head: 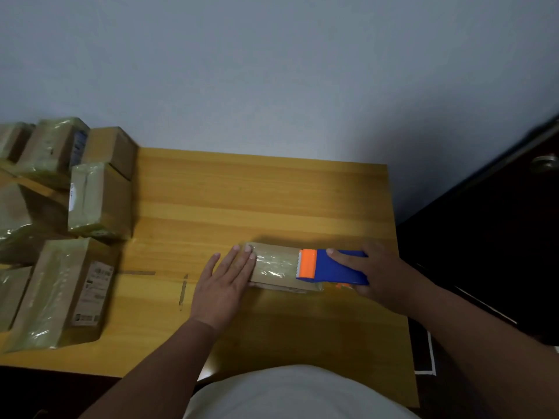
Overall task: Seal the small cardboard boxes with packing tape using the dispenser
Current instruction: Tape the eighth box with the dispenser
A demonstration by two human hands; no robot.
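A small flat cardboard box lies on the wooden table, near its front right. A strip of clear tape runs along the box's top. My left hand lies flat, its straight fingers pressing the box's left end. My right hand grips the blue tape dispenser, whose orange cutter end rests on the right part of the box top.
Several taped cardboard boxes are piled along the table's left side, some stacked. Two short tape scraps stick to the tabletop left of my left hand. A dark door with a knob stands at the right.
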